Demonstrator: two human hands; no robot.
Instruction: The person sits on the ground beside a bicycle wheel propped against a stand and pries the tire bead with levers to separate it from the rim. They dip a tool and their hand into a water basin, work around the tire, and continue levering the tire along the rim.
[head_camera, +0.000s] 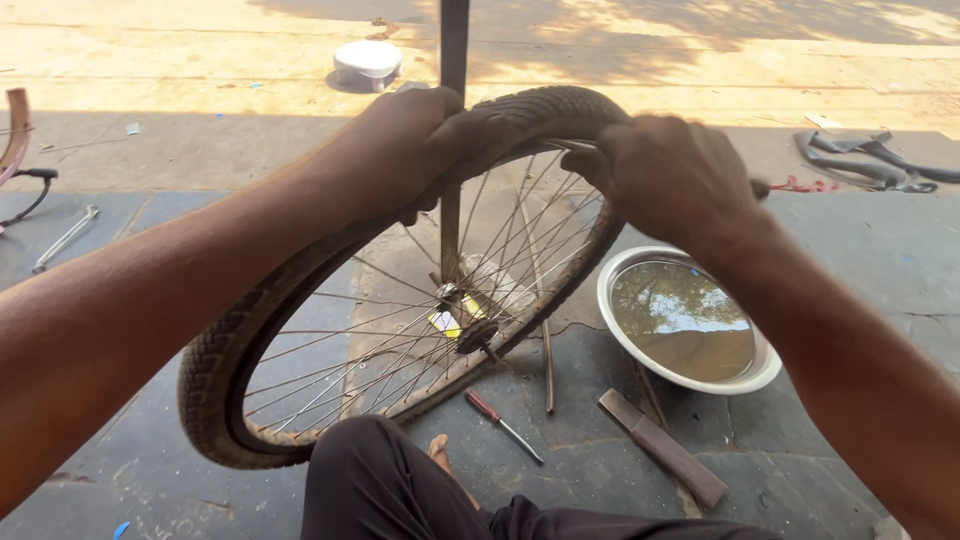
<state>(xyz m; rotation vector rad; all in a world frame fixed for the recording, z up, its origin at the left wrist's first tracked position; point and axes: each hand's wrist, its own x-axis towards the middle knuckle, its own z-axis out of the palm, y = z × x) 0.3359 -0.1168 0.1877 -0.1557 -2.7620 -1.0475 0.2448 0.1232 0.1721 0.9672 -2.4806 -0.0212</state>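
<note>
1. bicycle wheel (400, 330), one, stands tilted on the stone floor (850, 250) just past the person's knee (370, 470), its black tyre (215, 370) around a spoked rim.
2. left hand (400, 150), one, is clamped on the top of the tyre, fingers wrapped over the tread.
3. right hand (670, 175), one, is closed around a thin metal tool (575, 146) at the rim's edge, just beside the left hand; the two hands are close but not touching.
4. one round metal basin (770, 375) of water sits just right of the wheel.
5. one red-handled screwdriver (500, 420) and one flat metal bar (665, 450) lie on the floor in front of the wheel and basin.
6. one thin rod (547, 370) lies beside the wheel.
7. one upright dark post (452, 45) rises behind the wheel.
8. one spanner (65, 238) lies far left.
9. one limp rubber tube (870, 160) lies far right.
</note>
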